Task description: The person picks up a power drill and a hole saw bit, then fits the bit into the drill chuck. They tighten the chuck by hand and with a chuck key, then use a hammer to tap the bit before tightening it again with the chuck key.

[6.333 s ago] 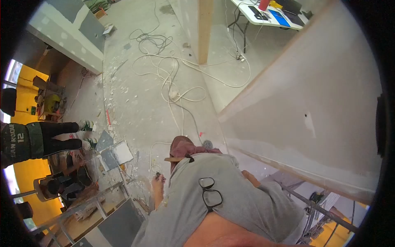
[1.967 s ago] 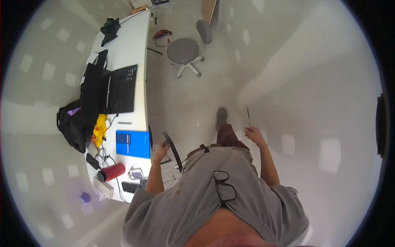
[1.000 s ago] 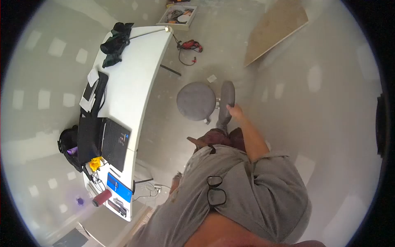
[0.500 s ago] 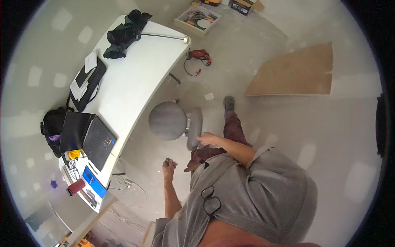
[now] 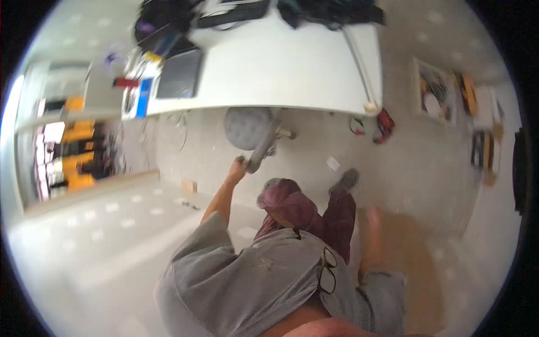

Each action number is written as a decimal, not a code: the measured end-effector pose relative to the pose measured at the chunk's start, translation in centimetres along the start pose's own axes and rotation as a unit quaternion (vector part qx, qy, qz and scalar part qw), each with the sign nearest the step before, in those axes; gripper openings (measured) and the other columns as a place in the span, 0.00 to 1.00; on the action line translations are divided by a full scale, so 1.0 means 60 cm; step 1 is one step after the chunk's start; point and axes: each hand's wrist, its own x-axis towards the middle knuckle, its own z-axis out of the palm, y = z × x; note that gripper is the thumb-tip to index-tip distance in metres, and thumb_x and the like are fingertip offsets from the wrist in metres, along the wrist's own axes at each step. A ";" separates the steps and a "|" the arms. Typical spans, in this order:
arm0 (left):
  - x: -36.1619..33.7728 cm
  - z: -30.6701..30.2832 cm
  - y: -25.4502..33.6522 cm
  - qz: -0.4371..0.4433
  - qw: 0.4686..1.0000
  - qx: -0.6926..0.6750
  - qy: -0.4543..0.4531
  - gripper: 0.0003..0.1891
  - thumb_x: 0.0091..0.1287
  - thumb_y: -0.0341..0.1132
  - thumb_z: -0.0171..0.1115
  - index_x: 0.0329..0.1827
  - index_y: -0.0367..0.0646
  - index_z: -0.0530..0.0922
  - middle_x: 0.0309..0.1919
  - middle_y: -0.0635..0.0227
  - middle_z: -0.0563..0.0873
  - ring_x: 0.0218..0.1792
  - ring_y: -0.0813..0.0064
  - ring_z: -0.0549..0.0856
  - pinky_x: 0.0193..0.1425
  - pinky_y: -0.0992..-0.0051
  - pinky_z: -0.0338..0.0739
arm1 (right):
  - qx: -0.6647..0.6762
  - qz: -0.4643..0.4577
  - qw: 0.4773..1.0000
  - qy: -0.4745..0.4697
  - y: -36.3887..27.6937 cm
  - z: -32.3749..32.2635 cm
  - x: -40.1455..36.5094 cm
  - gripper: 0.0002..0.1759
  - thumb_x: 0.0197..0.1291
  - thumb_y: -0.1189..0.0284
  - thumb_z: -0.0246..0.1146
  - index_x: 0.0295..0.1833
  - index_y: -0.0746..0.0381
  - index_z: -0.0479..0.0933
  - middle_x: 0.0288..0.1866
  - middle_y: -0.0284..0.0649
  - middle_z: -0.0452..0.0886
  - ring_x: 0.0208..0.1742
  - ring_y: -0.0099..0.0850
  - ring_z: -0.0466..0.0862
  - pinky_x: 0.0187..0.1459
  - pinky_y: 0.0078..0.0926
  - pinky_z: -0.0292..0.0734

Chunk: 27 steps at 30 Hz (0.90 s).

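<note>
The grey chair by the edge of the white table should roll lightly, best held by its firm-looking backrest, where the left hand half-curls (grip unclear), the right hand too blurred to tell

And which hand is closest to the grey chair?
The left hand: it is right by the backrest of the grey chair. The right hand, blurred, is farther off, in front of the brown board.
</note>
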 end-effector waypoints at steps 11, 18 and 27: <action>0.013 0.071 0.114 -0.003 0.997 -0.041 0.065 0.20 0.75 0.43 0.53 0.56 0.33 0.76 0.48 0.47 0.86 0.47 0.53 0.86 0.51 0.60 0.80 | 0.007 0.137 0.982 -0.128 0.170 -0.079 0.098 0.32 0.74 0.54 0.51 0.76 0.61 0.64 0.76 0.53 0.67 0.76 0.46 0.67 0.75 0.43 0.60; -0.028 0.071 0.075 0.016 0.985 0.012 0.174 0.15 0.77 0.36 0.56 0.58 0.35 0.72 0.51 0.60 0.82 0.51 0.71 0.80 0.58 0.68 0.75 | 0.174 0.189 0.959 -0.122 0.100 -0.065 0.538 0.37 0.74 0.53 0.53 0.73 0.73 0.64 0.76 0.56 0.65 0.76 0.48 0.66 0.74 0.40 0.63; -0.050 0.087 0.104 -0.017 0.965 0.029 0.262 0.32 0.81 0.46 0.49 0.79 0.39 0.52 0.71 0.54 0.69 0.67 0.60 0.76 0.65 0.58 0.77 | 0.203 0.303 0.893 0.265 0.213 0.127 1.018 0.37 0.58 0.45 0.66 0.57 0.69 0.74 0.55 0.55 0.82 0.59 0.54 0.80 0.59 0.45 0.76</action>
